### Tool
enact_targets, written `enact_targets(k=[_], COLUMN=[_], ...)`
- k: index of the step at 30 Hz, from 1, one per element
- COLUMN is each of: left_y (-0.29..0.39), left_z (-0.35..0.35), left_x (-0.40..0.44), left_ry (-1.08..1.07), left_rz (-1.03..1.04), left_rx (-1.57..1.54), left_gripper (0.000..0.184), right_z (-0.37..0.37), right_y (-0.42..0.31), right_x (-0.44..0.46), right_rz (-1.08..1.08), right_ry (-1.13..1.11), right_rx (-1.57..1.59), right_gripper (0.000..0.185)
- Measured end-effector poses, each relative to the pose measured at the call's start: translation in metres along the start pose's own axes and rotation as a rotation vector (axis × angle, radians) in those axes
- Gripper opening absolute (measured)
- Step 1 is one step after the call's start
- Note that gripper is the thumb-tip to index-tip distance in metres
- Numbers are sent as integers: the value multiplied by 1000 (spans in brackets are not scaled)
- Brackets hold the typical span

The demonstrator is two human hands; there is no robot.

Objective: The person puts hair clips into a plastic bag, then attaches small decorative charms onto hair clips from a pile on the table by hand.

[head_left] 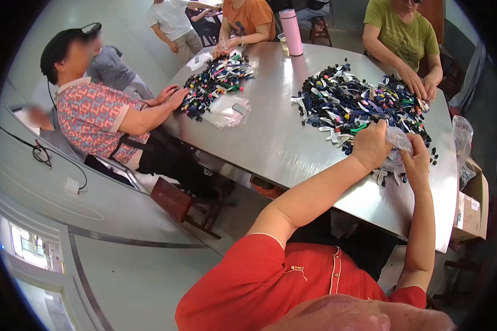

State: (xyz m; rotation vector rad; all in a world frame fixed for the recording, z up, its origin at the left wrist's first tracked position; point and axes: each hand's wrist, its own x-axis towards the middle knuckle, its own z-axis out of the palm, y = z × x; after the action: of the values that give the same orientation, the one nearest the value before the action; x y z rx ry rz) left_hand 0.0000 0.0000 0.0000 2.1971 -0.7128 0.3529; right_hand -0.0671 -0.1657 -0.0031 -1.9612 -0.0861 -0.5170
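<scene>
My left hand [371,145] is closed at the near edge of a big heap of small plastic pieces [342,105]. Black, dark blue and white parts fill the heap, with a few green, yellow and pink ones; many look like clips. Between my hands is a crumpled clear plastic bag [397,139]. My right hand [418,157] pinches the bag from the right, just above the tabletop. Whether anything lies inside the bag, I cannot make out. Some loose white and black pieces [379,176] lie below the bag.
The metal table [265,127] carries a second heap [212,83], a plastic bag [229,112] and a pink bottle [291,33]. Co-workers' hands [422,85] touch both heaps. A cardboard box [472,207] stands beyond the right edge, and a wooden stool [185,204] at the lower left.
</scene>
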Motion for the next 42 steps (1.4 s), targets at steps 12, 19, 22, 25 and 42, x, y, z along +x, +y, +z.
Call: enact_targets(k=[12, 19, 22, 25, 42], left_y=[29, 26, 30, 33, 40], left_z=[-7, 7, 7, 8, -8], left_x=[-11, -14, -17, -19, -15], left_ry=[-39, 50, 17, 43, 46], left_rz=[51, 154, 145, 194, 79], left_rx=[3, -63, -96, -108, -21], left_gripper=[46, 37, 32, 28, 45], right_z=[-6, -11, -26, -28, -8], right_y=[8, -3, 0, 7, -15], right_x=[7, 6, 11, 10, 1], right_rz=[177, 169, 208, 185, 97], right_ry=[186, 315, 376, 372, 256], right_rx=[-378, -575, -580, -571, -668], right_gripper=[20, 26, 29, 32, 52])
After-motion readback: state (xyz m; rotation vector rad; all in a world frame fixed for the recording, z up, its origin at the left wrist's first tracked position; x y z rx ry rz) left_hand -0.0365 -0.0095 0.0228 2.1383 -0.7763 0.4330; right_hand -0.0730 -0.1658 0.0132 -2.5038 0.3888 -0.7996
